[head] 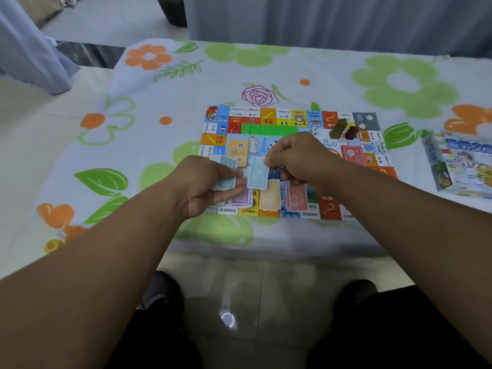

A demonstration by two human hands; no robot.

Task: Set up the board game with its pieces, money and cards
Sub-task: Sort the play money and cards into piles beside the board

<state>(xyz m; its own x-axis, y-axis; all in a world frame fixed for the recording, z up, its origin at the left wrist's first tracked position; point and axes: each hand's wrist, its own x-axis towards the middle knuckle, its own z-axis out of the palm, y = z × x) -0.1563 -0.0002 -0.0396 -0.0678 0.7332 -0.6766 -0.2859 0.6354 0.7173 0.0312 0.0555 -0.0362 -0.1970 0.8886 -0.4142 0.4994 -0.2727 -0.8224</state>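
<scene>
Left hand (pixel 210 182) is gripping a blue wad (pixel 226 183) while right hand (pixel 295 158) is pinching one blue note (pixel 257 173), a light hold probably risking it slipping onto the other-coloured piles (pixel 270 198) just beneath.

This looks like a room in a home. The counter (pixel 346 75) wears a flowered cloth in green and orange, a household sort of cover. Pale glossy floor tiles (pixel 239 288) run beneath it and off toward 9 o'clock. Grey curtains (pixel 319 20) hang at 12 o'clock. A colourful board game (pixel 267 115) lies on the cloth, its box (pixel 458 163) at 3 o'clock.
</scene>
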